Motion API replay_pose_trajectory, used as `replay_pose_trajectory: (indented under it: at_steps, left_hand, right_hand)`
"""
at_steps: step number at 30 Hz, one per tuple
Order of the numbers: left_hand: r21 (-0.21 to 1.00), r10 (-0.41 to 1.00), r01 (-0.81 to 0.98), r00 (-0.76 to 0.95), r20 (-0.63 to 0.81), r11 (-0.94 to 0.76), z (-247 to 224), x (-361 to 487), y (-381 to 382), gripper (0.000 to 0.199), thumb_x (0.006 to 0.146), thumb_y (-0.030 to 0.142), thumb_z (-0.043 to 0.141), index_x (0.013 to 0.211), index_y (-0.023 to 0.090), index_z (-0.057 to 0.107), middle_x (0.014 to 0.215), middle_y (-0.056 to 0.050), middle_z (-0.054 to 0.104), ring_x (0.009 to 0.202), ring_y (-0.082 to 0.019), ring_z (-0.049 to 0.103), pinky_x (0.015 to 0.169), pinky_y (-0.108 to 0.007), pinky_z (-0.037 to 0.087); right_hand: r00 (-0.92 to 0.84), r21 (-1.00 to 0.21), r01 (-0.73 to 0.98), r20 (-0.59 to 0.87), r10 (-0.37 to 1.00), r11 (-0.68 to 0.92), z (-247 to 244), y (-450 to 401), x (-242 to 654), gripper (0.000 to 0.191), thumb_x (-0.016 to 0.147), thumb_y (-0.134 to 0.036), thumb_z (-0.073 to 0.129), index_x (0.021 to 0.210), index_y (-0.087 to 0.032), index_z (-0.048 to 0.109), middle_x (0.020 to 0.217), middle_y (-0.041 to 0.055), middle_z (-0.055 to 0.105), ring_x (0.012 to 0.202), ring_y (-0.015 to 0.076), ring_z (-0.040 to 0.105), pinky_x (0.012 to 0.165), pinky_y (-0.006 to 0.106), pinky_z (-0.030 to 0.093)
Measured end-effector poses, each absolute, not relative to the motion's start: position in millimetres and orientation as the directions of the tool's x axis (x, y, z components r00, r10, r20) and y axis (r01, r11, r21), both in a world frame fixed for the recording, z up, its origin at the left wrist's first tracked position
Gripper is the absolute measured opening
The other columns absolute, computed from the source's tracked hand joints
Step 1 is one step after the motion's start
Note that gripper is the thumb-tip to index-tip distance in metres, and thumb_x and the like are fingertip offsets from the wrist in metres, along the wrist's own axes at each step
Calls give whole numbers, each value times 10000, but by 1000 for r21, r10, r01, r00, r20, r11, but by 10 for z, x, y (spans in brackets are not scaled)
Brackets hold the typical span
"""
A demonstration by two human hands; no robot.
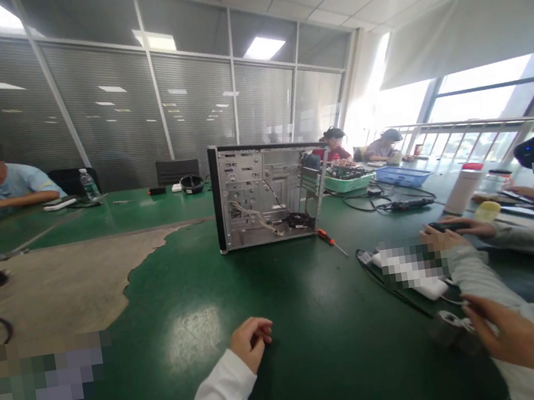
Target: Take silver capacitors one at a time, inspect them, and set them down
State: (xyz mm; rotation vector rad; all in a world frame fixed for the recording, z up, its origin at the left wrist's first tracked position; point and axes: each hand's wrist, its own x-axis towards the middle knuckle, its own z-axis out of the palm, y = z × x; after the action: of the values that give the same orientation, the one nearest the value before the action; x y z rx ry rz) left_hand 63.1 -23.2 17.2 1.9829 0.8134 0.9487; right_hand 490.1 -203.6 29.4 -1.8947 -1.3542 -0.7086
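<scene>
My left hand [252,342] rests low over the green table, its fingers loosely curled together with nothing visible in them. At the lower right, my right hand [517,332] has its fingers and thumb around the near side of a grey roll of tape [445,328], which looks blurred and partly covered. Beyond my hands, an open computer case [271,193] stands upright with its side panel off, showing bare metal bays, loose wires and a black fan-like part [298,220]. By its lower right corner lies an orange-handled screwdriver [326,238].
A white power strip [414,275] with a cable lies right of centre. A co-worker's hand [444,236] holds a dark object at the right. Farther back are a green basket [348,182], a blue basket [403,175] and a white bottle [463,191]. More people sit around the table.
</scene>
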Motion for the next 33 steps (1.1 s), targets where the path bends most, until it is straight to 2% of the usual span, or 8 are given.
replay_pose_trajectory:
  at_steps: [4, 8, 13, 16, 21, 28, 33]
  left_hand:
    - [850, 810, 221, 485, 329, -478, 179, 641, -253, 367, 553, -9, 344, 802, 152, 560, 689, -9, 563, 573, -100, 571, 601, -221, 442]
    - [852, 818, 241, 485, 309, -464, 177, 638, -256, 364, 553, -7, 352, 809, 152, 557, 695, -10, 565, 580, -100, 572, 602, -220, 443]
    - [849, 819, 261, 493, 292, -459, 165, 636, -245, 375, 546, -3, 344, 819, 153, 548, 700, -6, 565, 584, -104, 575, 606, -234, 443]
    - [849, 816, 252, 494, 300, -464, 160, 638, -243, 364, 552, 5, 344, 818, 146, 548, 700, -11, 561, 586, -107, 575, 612, -242, 445]
    - [850, 818, 254, 494, 296, -461, 171, 639, -252, 349, 568, 13, 347, 819, 146, 548, 713, -16, 556, 587, -107, 574, 607, -243, 448]
    - [845, 815, 264, 499, 294, -466, 182, 637, -255, 337, 574, 15, 353, 810, 150, 553, 706, -14, 560, 586, -107, 576, 604, -243, 451]
    - [844, 813, 256, 498, 302, -471, 179, 639, -252, 329, 576, 19, 354, 803, 142, 558, 703, -19, 564, 580, -107, 575, 604, -242, 454]
  right_hand:
    - [209, -88, 975, 675, 708, -203, 55, -2234, 5195, 148, 706, -312, 457, 829, -258, 519, 742, 93, 603, 626, 211, 575, 577, 357, 434]
    - [171, -41, 980, 678, 715, -195, 8, -2221, 5162, 117, 721, -289, 440, 796, -235, 511, 732, 84, 599, 640, 215, 574, 579, 362, 435]
    - [160, 23, 973, 654, 740, -231, 114, -2234, 5122, 169, 736, -284, 394, 849, -195, 482, 776, 98, 595, 668, 222, 583, 623, 364, 459]
    - [158, 45, 967, 664, 731, -250, 117, -2255, 5176, 190, 716, -307, 415, 852, -191, 480, 742, 87, 601, 633, 217, 588, 595, 344, 468]
    - [132, 64, 972, 648, 750, -226, 102, -2270, 5248, 183, 683, -322, 462, 823, -211, 503, 734, 64, 617, 626, 210, 596, 592, 321, 463]
    - [153, 11, 978, 633, 759, -206, 84, -2278, 5277, 175, 635, -362, 521, 783, -269, 516, 725, 67, 621, 619, 195, 590, 579, 312, 452]
    - [178, -21, 975, 661, 729, -219, 23, -2300, 5209, 128, 674, -350, 460, 757, -267, 510, 704, 66, 610, 630, 202, 580, 604, 339, 435]
